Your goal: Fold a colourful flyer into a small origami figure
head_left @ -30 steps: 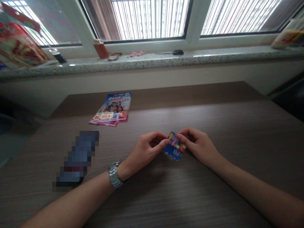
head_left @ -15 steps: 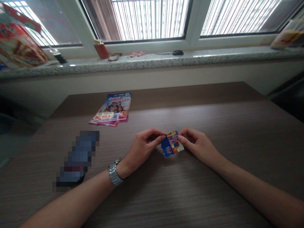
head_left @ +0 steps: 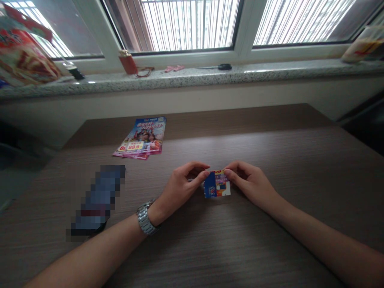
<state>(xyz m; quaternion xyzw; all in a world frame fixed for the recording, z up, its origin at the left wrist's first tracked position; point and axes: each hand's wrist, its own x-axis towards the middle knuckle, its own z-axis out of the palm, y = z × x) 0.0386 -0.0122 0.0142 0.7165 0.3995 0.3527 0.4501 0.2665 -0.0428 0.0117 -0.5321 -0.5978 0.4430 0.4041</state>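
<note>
Between my hands is a small printed piece of paper [head_left: 216, 187], dark blue on its left part and multicoloured on the right. It looks folded, though its underside is hidden. My left hand [head_left: 186, 178], with a silver watch [head_left: 145, 218] on the wrist, has its thumb on the paper's upper left corner; the index finger curves just behind. Thumb and fingers of my right hand [head_left: 247, 176] pinch the upper right corner. The paper is held close above the brown wooden table [head_left: 210, 248].
Several glossy flyers [head_left: 147, 136] lie stacked at the back left of the table. A blurred-out dark object, perhaps a phone [head_left: 97, 200], lies left of my left forearm. On the granite windowsill [head_left: 186, 80] are scissors [head_left: 224, 67], a red container [head_left: 128, 63] and food packages [head_left: 27, 56].
The paper has turned from a tilt to nearly level, its right side dropping slightly. My left index finger is a little more raised from the thumb. Both arms stay almost in place.
</note>
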